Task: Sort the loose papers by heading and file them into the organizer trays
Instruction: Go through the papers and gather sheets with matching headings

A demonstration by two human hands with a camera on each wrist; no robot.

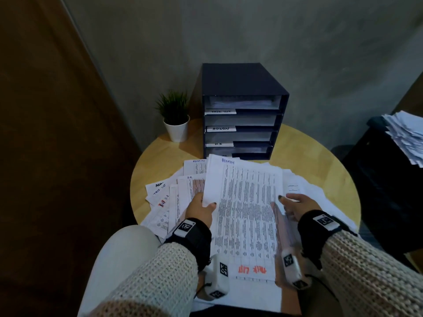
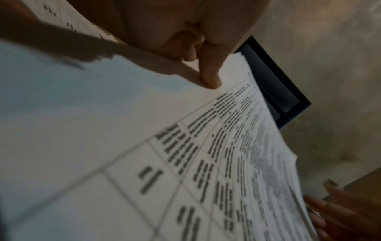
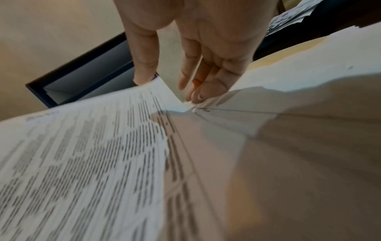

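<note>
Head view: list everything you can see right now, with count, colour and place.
organizer: one, dark blue, back of table, four trays.
tray labels: three readable, white: TASK LIST, ADMIN, H.R.
ADMIN sheet: one, white, held over the pile.
loose papers: many, white, spread on table.
table: one, round, light wood.
plant: one, green, white pot, left of organizer.
paper stack: one, white, far right.
left hand: pinches the sheet's left edge.
right hand: fingers straight at its right edge.
</note>
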